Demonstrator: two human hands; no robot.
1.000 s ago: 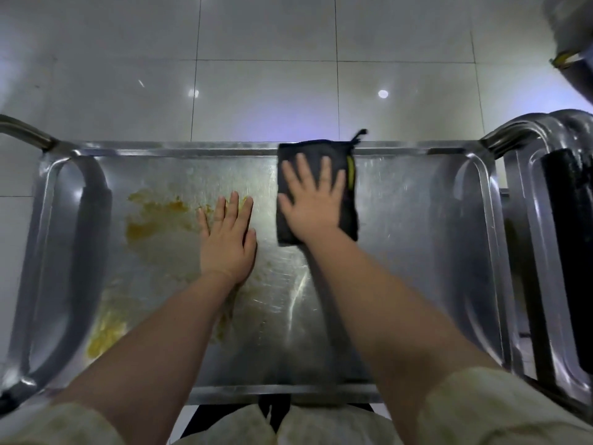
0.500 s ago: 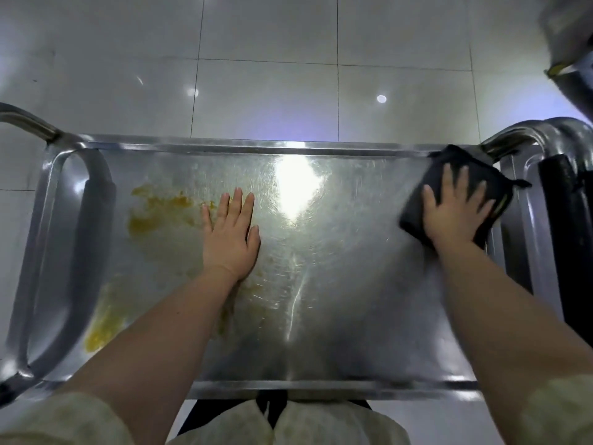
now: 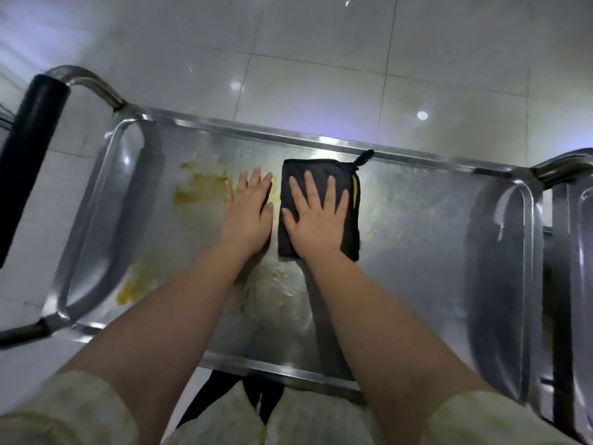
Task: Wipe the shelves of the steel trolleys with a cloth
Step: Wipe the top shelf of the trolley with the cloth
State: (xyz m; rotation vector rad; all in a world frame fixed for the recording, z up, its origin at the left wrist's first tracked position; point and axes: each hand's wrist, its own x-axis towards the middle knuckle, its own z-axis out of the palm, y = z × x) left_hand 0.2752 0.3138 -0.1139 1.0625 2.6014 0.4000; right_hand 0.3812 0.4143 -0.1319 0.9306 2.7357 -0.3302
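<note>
The steel trolley's top shelf (image 3: 417, 236) lies crosswise below me. A folded black cloth (image 3: 351, 226) with a yellow stripe and a small loop lies flat near the shelf's far rim, at its middle. My right hand (image 3: 316, 216) presses flat on the cloth with fingers spread. Just left of it, my left hand (image 3: 248, 213) rests flat on the bare steel, fingers together, holding nothing. Yellow-orange smears (image 3: 195, 191) cover the left part of the shelf, with another patch (image 3: 134, 284) near the front left corner.
The trolley's black-padded push handle (image 3: 29, 155) rises at the left end. A second steel trolley (image 3: 577, 252) butts against the right end. Pale glossy floor tiles (image 3: 321, 75) lie beyond the far rim. My light-coloured sleeves fill the bottom edge.
My right hand has slid the cloth from the shelf's right end back left to the middle, beside my left hand. The left hand has stayed where it was. The view has tilted and shifted.
</note>
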